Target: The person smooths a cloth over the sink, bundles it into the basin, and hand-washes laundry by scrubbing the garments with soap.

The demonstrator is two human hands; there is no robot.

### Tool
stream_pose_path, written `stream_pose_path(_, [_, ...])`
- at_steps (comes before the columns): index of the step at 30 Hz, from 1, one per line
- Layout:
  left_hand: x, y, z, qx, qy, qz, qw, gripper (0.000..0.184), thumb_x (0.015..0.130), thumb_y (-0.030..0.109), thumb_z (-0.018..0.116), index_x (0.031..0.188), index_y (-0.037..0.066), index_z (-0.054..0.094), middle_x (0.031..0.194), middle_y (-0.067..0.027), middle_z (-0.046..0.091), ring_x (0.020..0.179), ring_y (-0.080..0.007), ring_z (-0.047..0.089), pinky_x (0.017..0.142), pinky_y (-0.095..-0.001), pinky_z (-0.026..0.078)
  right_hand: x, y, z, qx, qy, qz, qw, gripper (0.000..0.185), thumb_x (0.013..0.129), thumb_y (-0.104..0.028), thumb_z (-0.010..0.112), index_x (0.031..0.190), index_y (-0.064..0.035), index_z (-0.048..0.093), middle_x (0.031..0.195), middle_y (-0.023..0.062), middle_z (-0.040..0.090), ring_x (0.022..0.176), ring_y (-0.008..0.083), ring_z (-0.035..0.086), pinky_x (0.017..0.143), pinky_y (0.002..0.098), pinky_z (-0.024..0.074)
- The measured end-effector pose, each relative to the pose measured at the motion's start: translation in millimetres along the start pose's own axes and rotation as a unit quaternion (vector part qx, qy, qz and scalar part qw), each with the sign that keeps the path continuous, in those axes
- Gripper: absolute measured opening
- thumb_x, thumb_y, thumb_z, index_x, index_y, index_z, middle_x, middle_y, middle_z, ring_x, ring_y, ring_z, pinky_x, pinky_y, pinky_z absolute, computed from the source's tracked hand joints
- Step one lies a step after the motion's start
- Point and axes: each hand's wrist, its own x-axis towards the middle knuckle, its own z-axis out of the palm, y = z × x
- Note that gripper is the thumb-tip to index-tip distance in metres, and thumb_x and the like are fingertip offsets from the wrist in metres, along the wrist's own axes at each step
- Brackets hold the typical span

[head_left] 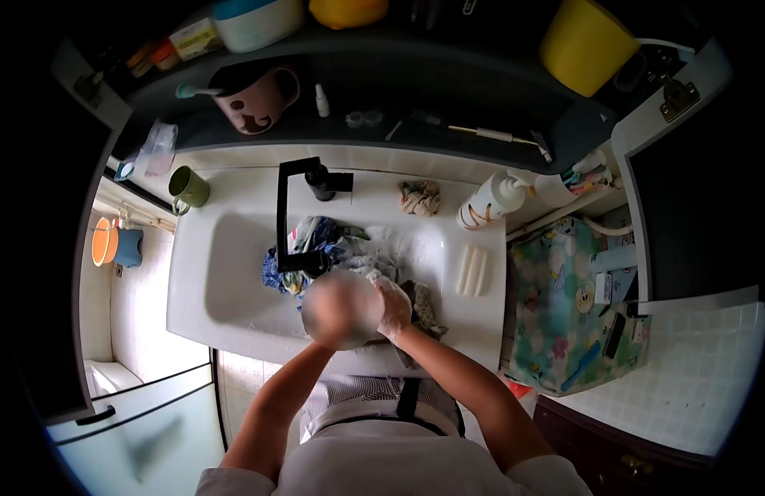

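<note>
My left hand (333, 312) is over the front rim of the white sink (242, 285), and a round blur hides its fingers. Beside it, foam covers my right hand (393, 310), whose fingers are curled on a soapy cloth. Part of that cloth, a grey-brown patterned piece (425, 307), hangs over the front rim at the right. In the basin behind my hands lies wet blue patterned fabric (324, 236), with suds (390, 244) next to it. A black angular faucet (285, 215) reaches over the fabric.
A green mug (190, 189) stands at the sink's left back corner. Along the right side are a crumpled cloth (419, 197), a white pump bottle (491, 201) and a ridged soap dish (472, 271). Above runs a dark shelf (357, 74) with a pink mug (257, 103). Open cabinet doors flank me.
</note>
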Motion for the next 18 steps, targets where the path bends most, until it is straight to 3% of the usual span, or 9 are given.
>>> stream_pose_path(2, [-2.6,-6.9,14.9,0.030,0.000,0.073,0.997,0.019,0.069,0.019,0.064,0.064,0.010,0.048,0.074,-0.0085,0.053,0.076,-0.0324,0.051,0.067,-0.0475,0.035,-7.3,3.4,-6.0,0.003,-0.068,0.051,0.996,0.036,0.091,-0.035,0.049,0.075,-0.0048,0.059,0.065,0.0192,0.060,0.058,0.0366,0.059,0.055,0.0454,0.0474])
stream_pose_path(6, [26.4,-1.3,29.8,0.015,-0.015,0.119,0.993,0.019,0.070,0.018,0.064,0.061,0.012,0.048,0.062,-0.0076,0.053,0.065,-0.0316,0.052,0.060,-0.0471,0.036,6.5,31.5,13.2,0.003,-0.261,0.183,0.948,0.033,0.094,-0.029,0.044,0.100,-0.0022,0.061,0.095,0.0227,0.063,0.083,0.0368,0.062,0.072,0.0464,0.0505])
stream_pose_path(7, [30.6,-3.5,38.7,0.017,-0.024,0.115,0.993,0.018,0.071,0.018,0.063,0.061,0.013,0.049,0.061,-0.0072,0.053,0.063,-0.0314,0.053,0.058,-0.0470,0.037,-3.7,63.7,47.7,0.018,-0.303,0.205,0.931,0.035,0.095,-0.023,0.041,0.120,-0.0035,0.054,0.111,0.0218,0.060,0.100,0.0365,0.058,0.084,0.0459,0.0483])
stream_pose_path(10, [44.0,-15.1,67.5,0.074,0.038,0.187,0.979,0.016,0.075,0.022,0.062,0.063,0.013,0.054,0.061,-0.0085,0.058,0.056,-0.0309,0.058,0.048,-0.0452,0.042,29.4,74.6,46.0,0.088,-0.267,0.293,0.914,0.034,0.095,-0.019,0.040,0.123,-0.0049,0.054,0.110,0.0204,0.061,0.103,0.0360,0.058,0.084,0.0445,0.0489])
stream_pose_path(12, [62.7,-4.3,71.7,0.092,-0.006,0.163,0.982,0.015,0.075,0.022,0.061,0.065,0.012,0.055,0.062,-0.0102,0.061,0.058,-0.0310,0.060,0.048,-0.0438,0.045,30.1,96.6,77.8,0.074,-0.221,0.276,0.932,0.032,0.093,-0.019,0.043,0.118,-0.0047,0.056,0.106,0.0191,0.063,0.098,0.0349,0.060,0.082,0.0434,0.0495])
stream_pose_path(13, [72.6,-2.4,76.9,0.054,-0.121,0.041,0.990,0.017,0.075,0.027,0.060,0.068,0.012,0.060,0.063,-0.0129,0.062,0.062,-0.0327,0.062,0.053,-0.0448,0.047,29.4,109.2,94.3,0.046,-0.226,0.257,0.938,0.031,0.092,-0.019,0.044,0.117,-0.0042,0.056,0.105,0.0184,0.062,0.096,0.0339,0.060,0.082,0.0425,0.0492])
stream_pose_path(14, [69.2,-8.1,84.3,0.002,-0.110,0.036,0.993,0.017,0.075,0.028,0.060,0.068,0.012,0.061,0.064,-0.0132,0.063,0.063,-0.0333,0.062,0.055,-0.0452,0.048,28.7,121.7,110.6,0.017,-0.230,0.239,0.943,0.031,0.092,-0.019,0.045,0.116,-0.0037,0.057,0.104,0.0177,0.062,0.094,0.0330,0.060,0.082,0.0416,0.0489])
stream_pose_path(16, [68.5,-13.5,83.0,-0.029,-0.124,0.013,0.992,0.022,0.075,0.033,0.059,0.070,0.012,0.063,0.068,-0.0148,0.064,0.067,-0.0346,0.063,0.059,-0.0455,0.048,67.5,70.2,27.1,-0.102,-0.410,0.210,0.882,0.040,0.094,-0.019,0.047,0.129,-0.0005,0.047,0.122,0.0180,0.052,0.106,0.0282,0.052,0.095,0.0375,0.0414])
stream_pose_path(18, [71.7,-11.7,71.1,-0.047,-0.162,-0.004,0.986,0.028,0.075,0.037,0.060,0.072,0.010,0.064,0.070,-0.0164,0.064,0.070,-0.0339,0.064,0.062,-0.0444,0.048,42.1,75.2,13.7,-0.114,-0.371,0.124,0.913,0.063,0.090,-0.033,0.051,0.140,-0.0006,0.033,0.133,0.0200,0.045,0.120,0.0321,0.045,0.101,0.0399,0.0378])
